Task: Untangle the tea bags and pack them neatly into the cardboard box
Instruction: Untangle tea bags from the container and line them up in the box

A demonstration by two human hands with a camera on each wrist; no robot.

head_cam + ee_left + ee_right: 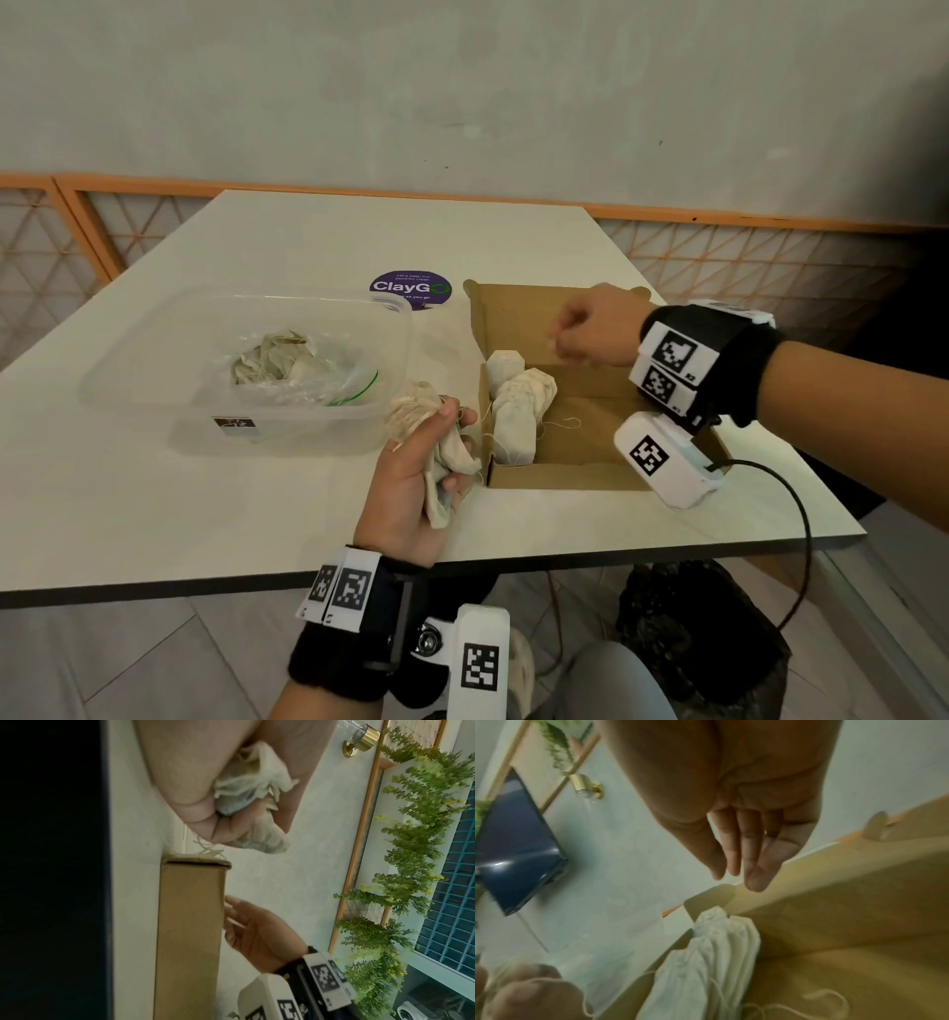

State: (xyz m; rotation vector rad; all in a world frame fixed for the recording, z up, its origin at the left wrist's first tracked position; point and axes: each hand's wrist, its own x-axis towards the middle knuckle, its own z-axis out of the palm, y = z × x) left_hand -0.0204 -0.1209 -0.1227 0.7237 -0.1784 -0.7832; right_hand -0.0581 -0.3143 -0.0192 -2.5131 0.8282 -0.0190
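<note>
My left hand [436,462] grips a bunch of tangled cream tea bags [418,408] just left of the open cardboard box [590,452]; the same bunch of tea bags [246,785] shows crumpled in the palm in the left wrist view. Several tea bags [518,406] lie side by side along the box's left wall, strings trailing onto its floor; these packed tea bags [713,959] fill the lower right wrist view. My right hand [580,334] hovers above the box's far part, holding nothing, its fingers [754,858] relaxed and nearly straight.
A clear plastic tub [246,370] left of the box holds a zip bag with more tangled tea bags [277,354]. A purple round sticker [411,289] lies behind. The white table's front edge [205,586] is near my left wrist. A black cable [791,503] hangs right.
</note>
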